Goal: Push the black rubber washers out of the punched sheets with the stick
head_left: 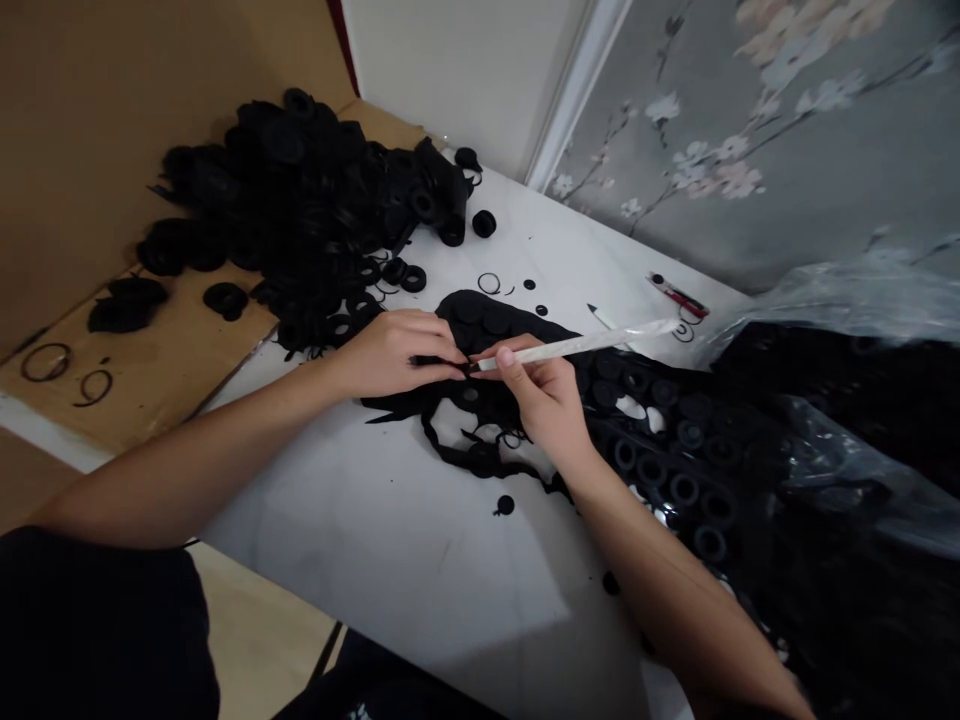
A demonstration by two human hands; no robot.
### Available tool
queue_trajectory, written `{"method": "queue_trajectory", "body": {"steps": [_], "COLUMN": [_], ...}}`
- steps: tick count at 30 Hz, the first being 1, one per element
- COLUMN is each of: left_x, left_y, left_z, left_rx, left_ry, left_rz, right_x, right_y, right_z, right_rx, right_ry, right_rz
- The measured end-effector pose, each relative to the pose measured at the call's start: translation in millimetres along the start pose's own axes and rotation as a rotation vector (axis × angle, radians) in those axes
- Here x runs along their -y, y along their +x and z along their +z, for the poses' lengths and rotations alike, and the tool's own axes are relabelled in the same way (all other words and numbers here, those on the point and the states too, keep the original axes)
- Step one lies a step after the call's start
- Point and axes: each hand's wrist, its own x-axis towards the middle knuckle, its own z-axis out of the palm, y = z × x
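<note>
A clear plastic bag (825,290) spreads at the right end of the white counter (337,530), its crumpled film lying around a dark mass (795,355); the mass is too dark to make out separate pieces, and how much of it sits inside the film cannot be told. Beside the bag, a black molded sheet (517,322) runs toward the middle of the counter, bearing rows of round forms and rings (684,488), with white scraps (631,407) among them.

At the sheet's near end, the left hand (397,350) pinches a small black piece between thumb and fingers. The right hand (553,395) grips a white-wrapped rod (592,342) like a pen, its lower end meeting the piece by the left fingertips.

On the left, a flat cardboard sheet (150,385) carries part of a heap of black rubber rings (300,190), which spills onto the counter. Behind the rod lie a white pointed stick (600,317) and a red-and-black tool (679,295).
</note>
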Motion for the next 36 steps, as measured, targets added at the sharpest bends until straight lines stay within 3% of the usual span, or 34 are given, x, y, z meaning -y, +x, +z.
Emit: {"method": "queue_trajectory", "body": {"steps": [6,9,13,17,22,29,33,36], "left_x": [-4.5,-9.7,-12.0,-6.5,0.2,1.6,4.5,7.7], "left_y": [0.9,2.5,3.7,2.6,-0.8,0.3,0.2,-0.9], "left_z": [-1.3,-8.7,-21.3,-27.7,-28.1,-27.4,-22.5,-19.9], "left_rx": [-0.060,-0.039,-0.093,-0.032,-0.006,0.312,0.398,0.398], "left_ry": [-0.028,-0.075,-0.118,-0.006,0.158,0.123,0.143,0.125], "left_rz": [0.019,-0.066,-0.184,-0.261,-0.196,-0.073,-0.085,-0.104], "right_x": [3.0,4.2,4.3,2.0,0.6,-1.7,-6.3,-11.0], "right_y": [4.8,4.2,0.8,-1.7,-1.1,0.7,0.4,-0.3], "right_z": [-2.8,-2.4,0.0,4.2,6.0,5.1,5.3,5.4], "right_rx": [0.055,0.017,-0.036,0.001,0.038,0.060,0.056,0.083], "right_ry": [0.045,0.051,-0.037,-0.196,-0.244,-0.252,-0.328,-0.482], "right_rz": [0.009,-0.003,-0.063,-0.095,-0.109,-0.107,-0.147,-0.282]}}
